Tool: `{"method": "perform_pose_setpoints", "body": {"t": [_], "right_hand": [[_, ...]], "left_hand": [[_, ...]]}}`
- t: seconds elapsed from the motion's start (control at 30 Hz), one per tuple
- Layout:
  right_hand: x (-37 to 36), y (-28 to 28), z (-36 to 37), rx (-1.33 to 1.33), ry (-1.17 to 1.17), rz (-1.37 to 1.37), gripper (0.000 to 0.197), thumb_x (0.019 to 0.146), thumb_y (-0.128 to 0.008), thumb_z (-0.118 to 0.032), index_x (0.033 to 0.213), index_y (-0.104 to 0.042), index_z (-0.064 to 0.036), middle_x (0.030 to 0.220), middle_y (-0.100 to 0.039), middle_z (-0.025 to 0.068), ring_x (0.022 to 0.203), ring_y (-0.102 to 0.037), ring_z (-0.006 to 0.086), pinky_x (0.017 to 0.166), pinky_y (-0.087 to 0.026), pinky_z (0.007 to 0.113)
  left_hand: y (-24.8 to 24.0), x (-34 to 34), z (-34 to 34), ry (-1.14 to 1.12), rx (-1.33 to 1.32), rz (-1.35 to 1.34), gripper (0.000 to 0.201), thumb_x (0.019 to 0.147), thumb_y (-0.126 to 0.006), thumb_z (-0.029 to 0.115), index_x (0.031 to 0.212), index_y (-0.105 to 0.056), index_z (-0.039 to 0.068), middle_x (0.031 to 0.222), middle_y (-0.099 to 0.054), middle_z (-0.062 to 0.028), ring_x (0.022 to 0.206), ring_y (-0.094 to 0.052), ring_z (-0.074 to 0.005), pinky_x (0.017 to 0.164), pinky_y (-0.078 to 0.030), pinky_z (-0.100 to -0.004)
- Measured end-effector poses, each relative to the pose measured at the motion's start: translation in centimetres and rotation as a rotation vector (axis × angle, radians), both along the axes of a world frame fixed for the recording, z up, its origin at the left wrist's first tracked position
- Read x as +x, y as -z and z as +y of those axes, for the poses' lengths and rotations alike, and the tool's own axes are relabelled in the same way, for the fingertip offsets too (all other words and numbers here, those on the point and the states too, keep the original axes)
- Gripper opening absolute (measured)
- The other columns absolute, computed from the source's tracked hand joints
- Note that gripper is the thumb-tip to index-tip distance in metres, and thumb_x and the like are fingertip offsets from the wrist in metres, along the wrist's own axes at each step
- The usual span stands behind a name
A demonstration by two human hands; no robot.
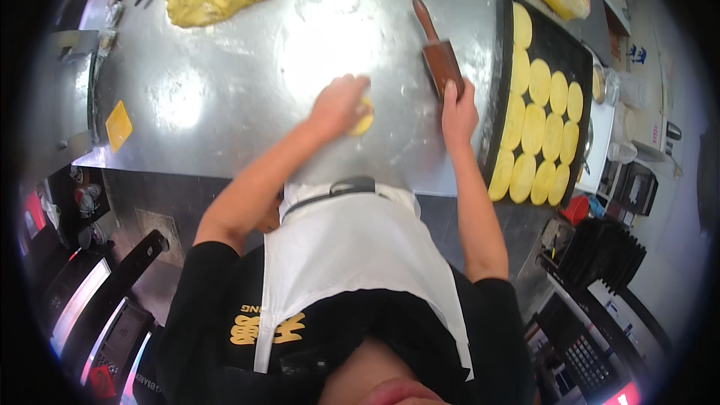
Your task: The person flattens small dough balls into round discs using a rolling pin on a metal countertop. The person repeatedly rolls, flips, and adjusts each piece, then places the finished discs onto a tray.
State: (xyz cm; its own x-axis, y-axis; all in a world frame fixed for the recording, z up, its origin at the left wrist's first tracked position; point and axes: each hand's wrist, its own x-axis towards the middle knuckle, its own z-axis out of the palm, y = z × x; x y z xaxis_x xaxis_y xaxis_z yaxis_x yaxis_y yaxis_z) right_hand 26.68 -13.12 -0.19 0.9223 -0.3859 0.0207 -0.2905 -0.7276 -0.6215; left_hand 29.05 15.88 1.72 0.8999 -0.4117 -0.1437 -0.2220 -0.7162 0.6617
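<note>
We were in the middle of flattening the dough, as far as we could judge. Our left hand [337, 109] was over a small yellow piece of dough [364, 119] on the near part of the bench [225, 97], and it hid some of the piece. Its fingers were blurry, so we could not tell if they pinched the dough or only pressed it. Our right hand [460, 112] was wrapped around the near end of the brown rolling pin [442, 61], which was between the dough and the black tray [505, 52]. Flat, long dough pieces [533, 128] lay in rows on that tray. We thought the next move called for keeping the small piece straight, bringing the pin over it and rolling gently, so it would not tear.
</note>
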Motion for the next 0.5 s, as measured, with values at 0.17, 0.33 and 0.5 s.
{"method": "perform_pose_setpoints", "body": {"t": [0.17, 0.33, 0.5], "right_hand": [[-1.7, -0.7, 0.6, -0.104, 0.013, 0.005, 0.058, 0.101, -0.063, -0.053, 0.145, -0.056, -0.0149, 0.099, -0.078, 0.0178, 0.088, -0.075, 0.0437, 0.078, -0.057, 0.051], [-2.3, 0.6, 0.4, -0.173, 0.001, -0.026, 0.062, 0.095, -0.070, -0.053, 0.143, -0.057, -0.0154, 0.079, -0.073, 0.0119, 0.071, -0.071, 0.0396, 0.066, -0.055, 0.050], [-1.6, 0.4, 0.6, -0.194, 0.012, -0.038, 0.058, 0.097, -0.067, -0.053, 0.141, -0.059, -0.0167, 0.083, -0.075, 0.0137, 0.074, -0.073, 0.0394, 0.068, -0.056, 0.049]], "left_hand": [[0.0, -0.2, 1.1, 0.001, -0.084, -0.061, 0.024, 0.090, -0.082, 0.021, 0.104, -0.070, 0.006, 0.101, -0.067, -0.0191, 0.098, -0.066, -0.0392, 0.088, -0.053, -0.0475], [-1.9, 7.4, 2.7, -0.241, -0.219, 0.000, 0.026, 0.103, -0.071, 0.022, 0.116, -0.063, 0.001, 0.101, -0.075, -0.0219, 0.092, -0.073, -0.0391, 0.087, -0.057, -0.0448], [1.5, 20.8, 3.1, -0.148, 0.001, -0.751, 0.051, 0.097, -0.074, 0.015, 0.140, -0.053, -0.002, 0.143, -0.059, -0.0262, 0.124, -0.060, -0.0449, 0.106, -0.049, -0.0503]]}}
